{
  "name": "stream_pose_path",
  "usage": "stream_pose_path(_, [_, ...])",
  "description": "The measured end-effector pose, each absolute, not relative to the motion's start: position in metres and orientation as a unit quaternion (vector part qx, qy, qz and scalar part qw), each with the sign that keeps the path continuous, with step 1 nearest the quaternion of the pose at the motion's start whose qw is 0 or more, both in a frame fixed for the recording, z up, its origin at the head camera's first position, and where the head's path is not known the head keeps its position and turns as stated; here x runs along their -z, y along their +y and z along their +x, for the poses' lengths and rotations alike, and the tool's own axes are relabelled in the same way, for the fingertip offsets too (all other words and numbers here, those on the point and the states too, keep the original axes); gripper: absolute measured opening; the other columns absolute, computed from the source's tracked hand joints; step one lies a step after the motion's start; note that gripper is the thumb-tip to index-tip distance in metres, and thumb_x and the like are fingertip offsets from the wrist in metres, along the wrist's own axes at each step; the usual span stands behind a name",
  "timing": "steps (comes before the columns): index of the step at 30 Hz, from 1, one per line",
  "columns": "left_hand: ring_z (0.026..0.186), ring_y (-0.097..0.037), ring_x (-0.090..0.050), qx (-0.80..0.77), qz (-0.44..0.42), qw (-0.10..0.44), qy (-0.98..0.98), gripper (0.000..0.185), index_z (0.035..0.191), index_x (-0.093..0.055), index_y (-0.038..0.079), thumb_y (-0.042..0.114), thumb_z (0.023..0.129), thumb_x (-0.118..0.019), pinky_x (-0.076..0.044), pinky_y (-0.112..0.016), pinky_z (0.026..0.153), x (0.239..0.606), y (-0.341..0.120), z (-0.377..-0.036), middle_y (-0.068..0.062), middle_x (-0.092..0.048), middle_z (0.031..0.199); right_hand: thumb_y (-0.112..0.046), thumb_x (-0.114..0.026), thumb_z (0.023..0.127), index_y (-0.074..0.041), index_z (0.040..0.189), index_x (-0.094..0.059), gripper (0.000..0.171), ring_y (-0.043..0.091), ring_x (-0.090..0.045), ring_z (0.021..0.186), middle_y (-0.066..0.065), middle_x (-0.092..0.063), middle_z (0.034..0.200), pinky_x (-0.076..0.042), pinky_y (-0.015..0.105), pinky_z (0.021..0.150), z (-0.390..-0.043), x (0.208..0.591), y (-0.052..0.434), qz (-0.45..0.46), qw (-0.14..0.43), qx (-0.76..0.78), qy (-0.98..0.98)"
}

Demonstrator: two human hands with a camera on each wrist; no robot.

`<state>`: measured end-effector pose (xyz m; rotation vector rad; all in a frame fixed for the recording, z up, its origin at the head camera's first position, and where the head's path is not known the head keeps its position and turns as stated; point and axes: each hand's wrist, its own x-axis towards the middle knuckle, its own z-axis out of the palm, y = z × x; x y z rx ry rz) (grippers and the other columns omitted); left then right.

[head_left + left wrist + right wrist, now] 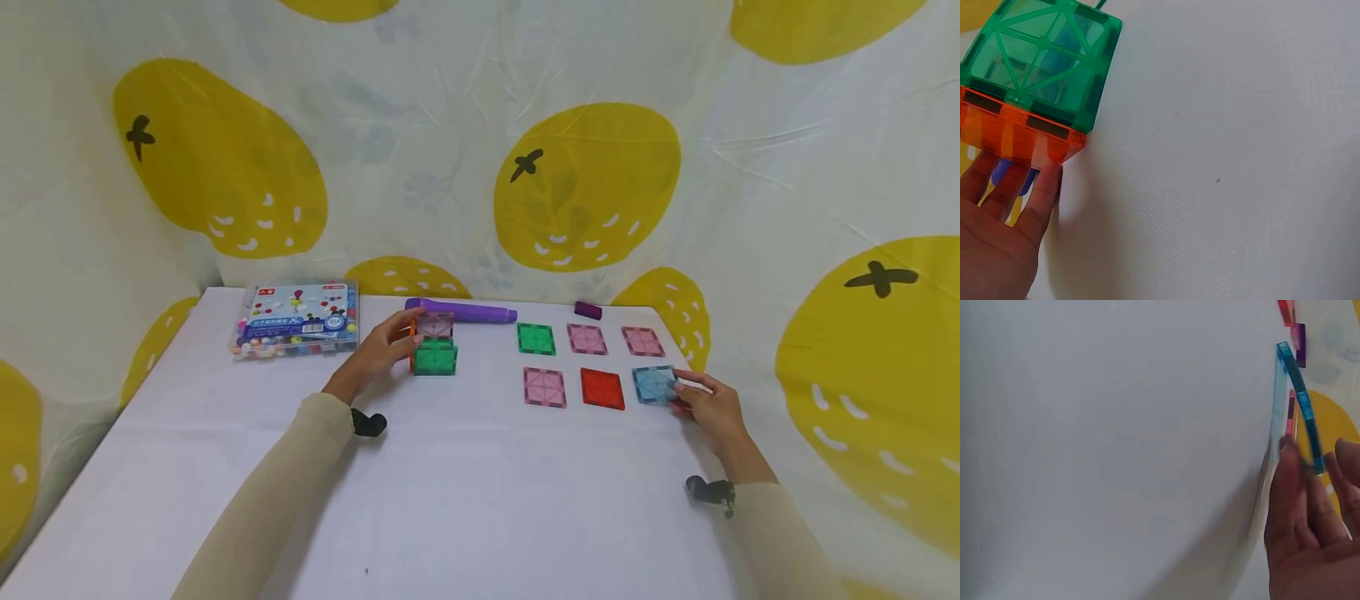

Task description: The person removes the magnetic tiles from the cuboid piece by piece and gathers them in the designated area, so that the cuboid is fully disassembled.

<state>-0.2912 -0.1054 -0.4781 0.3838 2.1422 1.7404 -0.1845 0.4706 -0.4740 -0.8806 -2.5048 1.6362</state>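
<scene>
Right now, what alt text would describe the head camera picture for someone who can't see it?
A person's left hand steadies a small box of see-through tiles on a white table, while the right hand grips a blue tile. Five more tiles lie flat beside it.

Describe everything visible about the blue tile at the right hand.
The blue tile is a square of translucent plastic with a darker frame and moulded diagonal ribs. It is the rightmost tile in the near row on the white table, beside a red tile. The right hand pinches its right edge; the right wrist view shows that edge lifted off the table, the tile tilted, fingers on either face.
</scene>
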Motion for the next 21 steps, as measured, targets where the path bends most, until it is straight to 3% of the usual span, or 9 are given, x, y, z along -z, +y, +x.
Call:
stream_pose_path(5, [0.152, -0.03, -0.021, -0.609, 0.132, 0.172, 0.763, 0.057, 0.152, -0.033, 0.042, 0.034, 0.102, -0.057, -0.02, -0.064, 0.12, 0.479, -0.105, -0.292, 0.005, -0.024, 0.164, -0.037, -0.061, 0.098, -0.014, 0.137, -0.059, 0.045, 0.03, -0.062, 0.113, 0.016, -0.064, 0.133, -0.059, 0.034, 0.085, -0.184, 0.47, 0.457, -0.271, 0.044, -0.346, -0.897])
stream_pose_path(8, [0.152, -0.03, -0.021, -0.608, 0.133, 0.171, 0.764, 0.057, 0.152, -0.033, 0.043, 0.034, 0.102, -0.057, -0.02, -0.064, 0.12, 0.48, -0.105, -0.292, 0.005, -0.023, 0.165, -0.038, -0.06, 0.099, -0.015, 0.136, -0.06, 0.043, 0.037, -0.056, 0.122, 0.016, -0.062, 0.134, -0.056, 0.046, 0.094, -0.185, 0.462, 0.436, -0.23, 0.062, -0.306, -0.922])
stream_pose_path(14, [0.153, -0.032, -0.018, -0.612, 0.137, 0.181, 0.758, 0.06, 0.154, -0.031, 0.041, 0.034, 0.101, -0.058, -0.018, -0.063, 0.121, 0.471, -0.105, -0.288, 0.001, -0.019, 0.167, -0.04, -0.065, 0.096, -0.022, 0.132, -0.063, 0.041, 0.031, -0.061, 0.117, 0.009, -0.066, 0.128, -0.058, 0.047, 0.09, -0.194, 0.444, 0.369, -0.082, 0.085, -0.315, -0.942])
stream_pose_path(21, [0.152, -0.032, -0.022, -0.609, 0.145, 0.163, 0.762, 0.059, 0.154, -0.032, 0.04, 0.039, 0.1, -0.058, -0.02, -0.063, 0.121, 0.481, -0.103, -0.291, 0.001, -0.023, 0.165, -0.035, -0.072, 0.092, -0.028, 0.123, -0.069, 0.032, 0.029, -0.06, 0.12, 0.001, -0.067, 0.125, -0.055, 0.049, 0.096, -0.211, 0.436, 0.278, 0.055, 0.055, -0.366, -0.927])
